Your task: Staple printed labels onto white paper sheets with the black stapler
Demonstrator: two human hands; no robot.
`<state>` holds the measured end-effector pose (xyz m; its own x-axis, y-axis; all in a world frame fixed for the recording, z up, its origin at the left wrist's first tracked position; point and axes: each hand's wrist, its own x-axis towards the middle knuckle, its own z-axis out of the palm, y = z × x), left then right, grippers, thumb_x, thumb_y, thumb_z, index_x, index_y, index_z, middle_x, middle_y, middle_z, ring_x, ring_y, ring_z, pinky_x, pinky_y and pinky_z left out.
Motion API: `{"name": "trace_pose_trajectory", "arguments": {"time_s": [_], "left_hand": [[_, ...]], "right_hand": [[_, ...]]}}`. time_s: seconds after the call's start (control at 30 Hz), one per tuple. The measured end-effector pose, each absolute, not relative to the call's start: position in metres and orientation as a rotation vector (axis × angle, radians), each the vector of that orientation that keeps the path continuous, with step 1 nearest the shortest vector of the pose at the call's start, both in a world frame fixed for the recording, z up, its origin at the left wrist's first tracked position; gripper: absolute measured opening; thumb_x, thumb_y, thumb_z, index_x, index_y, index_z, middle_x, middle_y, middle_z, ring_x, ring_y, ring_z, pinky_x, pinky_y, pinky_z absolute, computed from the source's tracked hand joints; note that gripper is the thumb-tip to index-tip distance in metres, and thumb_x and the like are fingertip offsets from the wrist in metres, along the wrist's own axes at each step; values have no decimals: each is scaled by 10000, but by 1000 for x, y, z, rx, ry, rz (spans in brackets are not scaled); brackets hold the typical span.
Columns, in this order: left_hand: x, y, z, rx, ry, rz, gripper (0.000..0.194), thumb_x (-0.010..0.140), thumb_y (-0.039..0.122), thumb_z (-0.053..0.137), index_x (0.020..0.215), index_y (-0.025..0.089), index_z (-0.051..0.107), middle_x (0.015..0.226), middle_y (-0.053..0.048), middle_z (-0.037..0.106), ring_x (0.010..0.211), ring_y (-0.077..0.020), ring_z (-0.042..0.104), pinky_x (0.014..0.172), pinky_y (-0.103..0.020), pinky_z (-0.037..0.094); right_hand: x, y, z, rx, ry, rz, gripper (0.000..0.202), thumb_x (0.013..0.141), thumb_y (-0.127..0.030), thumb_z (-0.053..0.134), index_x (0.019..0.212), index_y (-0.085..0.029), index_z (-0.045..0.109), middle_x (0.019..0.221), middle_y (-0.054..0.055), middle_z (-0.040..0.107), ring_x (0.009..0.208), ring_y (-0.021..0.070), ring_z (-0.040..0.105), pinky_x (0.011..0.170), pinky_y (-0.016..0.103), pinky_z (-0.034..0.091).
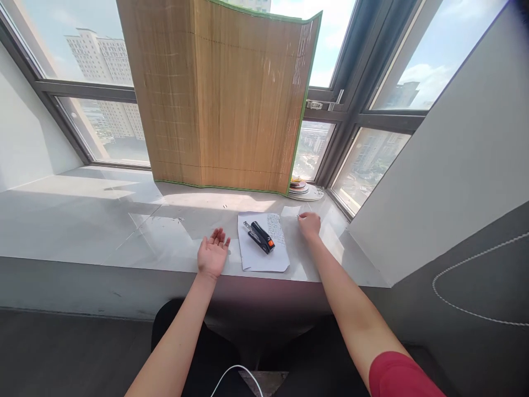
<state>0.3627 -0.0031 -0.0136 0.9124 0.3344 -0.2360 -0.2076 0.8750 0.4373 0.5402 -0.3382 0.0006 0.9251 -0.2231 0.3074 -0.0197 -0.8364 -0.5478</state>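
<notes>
A black stapler [261, 238] with an orange patch at one end lies on white sheets of paper [264, 263], its upper arm swung apart from the base. Handwriting covers the upper right of the top sheet. To the left of the paper, my left hand [213, 255] rests palm up, fingers spread, holding nothing. My right hand [309, 224] is closed on the ledge to the right of the paper. Its fingertips pinch something small that I cannot make out. Beside those fingertips is a pale, bright patch, perhaps a scrap of paper.
The white window ledge [82, 220] carries everything. A bamboo mat [231, 105] with green edging stands against the window behind the paper. Stacked plates [306, 193] sit at its right foot. A beaded cord [442, 275] hangs at far right, and a white cable [235, 368] lies below.
</notes>
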Motion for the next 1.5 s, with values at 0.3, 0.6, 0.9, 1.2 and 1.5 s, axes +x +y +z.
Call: {"name": "trace_pose_trajectory", "arguments": {"time_s": [0.3,0.6,0.9,1.2,1.5], "left_hand": [[369,0,-23,514,328,302,313,1065,283,432,985,177,715,1020,-94,726,940,-168,702,915,-352,585],[467,33,-13,2225,171,585,269,868,154,540,1049,171,739,1252,-161,692,1220,-324,623,1083,-488,491],[531,57,-10,2839,86,401,473,952,101,412,1354,138,659,1460,-183,642,1371,-307,573,1124,-443,452],[447,37,-26,2914,30,477,323,1031,128,390,1111,194,697,1158,-130,710,1112,-287,655,950,-407,491],[412,25,-36,2675,-226,644,199,1054,193,398,1023,235,590,1019,-105,695,921,-271,671,798,-367,489]], "right_hand": [[536,-364,-24,-2641,73,-362,334,925,-165,552,1167,-127,779,1095,148,766,1061,262,710,1012,340,492],[489,-371,-44,-2745,-171,-318,373,1040,-237,469,1339,-124,662,1185,178,661,1205,301,582,1120,394,380],[488,-372,-44,-2702,-176,-318,350,1036,-234,453,1303,-158,666,1150,128,660,1149,279,589,1034,342,414],[483,-371,-40,-2695,-178,-327,329,1036,-223,472,1284,-159,677,1181,127,673,1168,264,591,1043,317,401],[476,-363,-28,-2642,-284,-372,251,1011,-164,497,1112,-177,726,1040,97,698,1072,236,630,965,317,438]]}}
